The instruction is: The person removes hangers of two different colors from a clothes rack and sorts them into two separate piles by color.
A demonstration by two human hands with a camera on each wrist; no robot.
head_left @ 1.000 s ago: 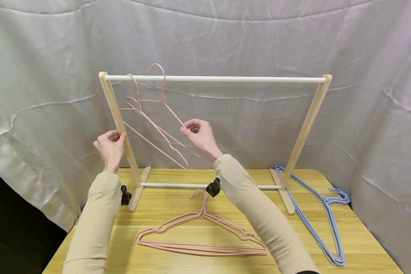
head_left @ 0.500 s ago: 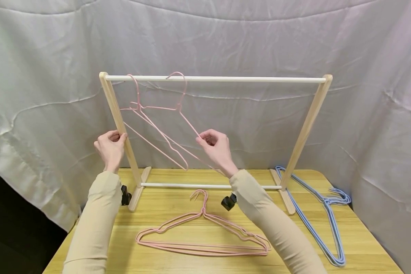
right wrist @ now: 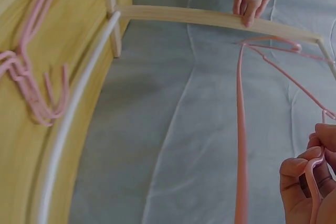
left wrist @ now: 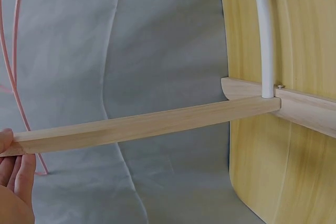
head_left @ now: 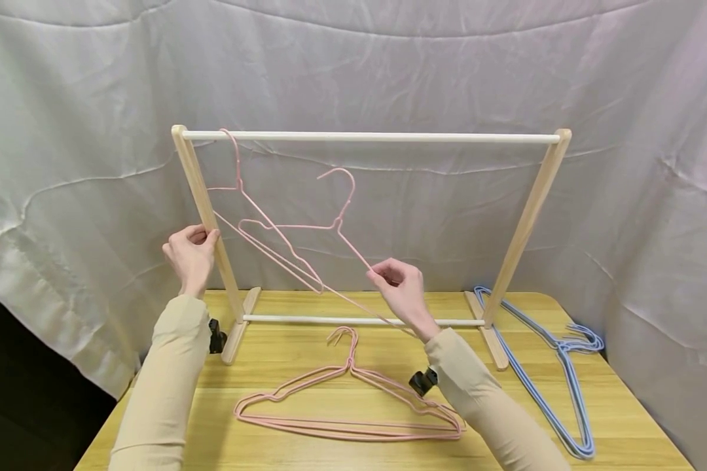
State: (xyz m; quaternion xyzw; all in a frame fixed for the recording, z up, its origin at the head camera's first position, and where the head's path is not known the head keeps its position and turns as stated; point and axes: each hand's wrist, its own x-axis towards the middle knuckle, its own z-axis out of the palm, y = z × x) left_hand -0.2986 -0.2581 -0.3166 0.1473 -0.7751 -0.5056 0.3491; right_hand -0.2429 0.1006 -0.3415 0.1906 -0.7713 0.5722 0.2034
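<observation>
A wooden rack with a white top bar stands on the table. My left hand grips its left post, thumb on one side and fingers on the other. Between the thumb and fingers of my right hand is a pink wire hanger, pinched by its right shoulder. Tilted, it hangs in the air below the bar, its hook free of the bar. Another pink hanger hangs from the bar near the left post. The right wrist view shows the pinched hanger's wire close up.
Several pink hangers lie stacked on the table in front of the rack. Several blue hangers lie by the right post. A white lower bar joins the rack's feet. Grey curtain surrounds the table.
My right hand has moved right and down with the pinched hanger. Its hook has gone from above the top bar to below it. The left hand stays on the post.
</observation>
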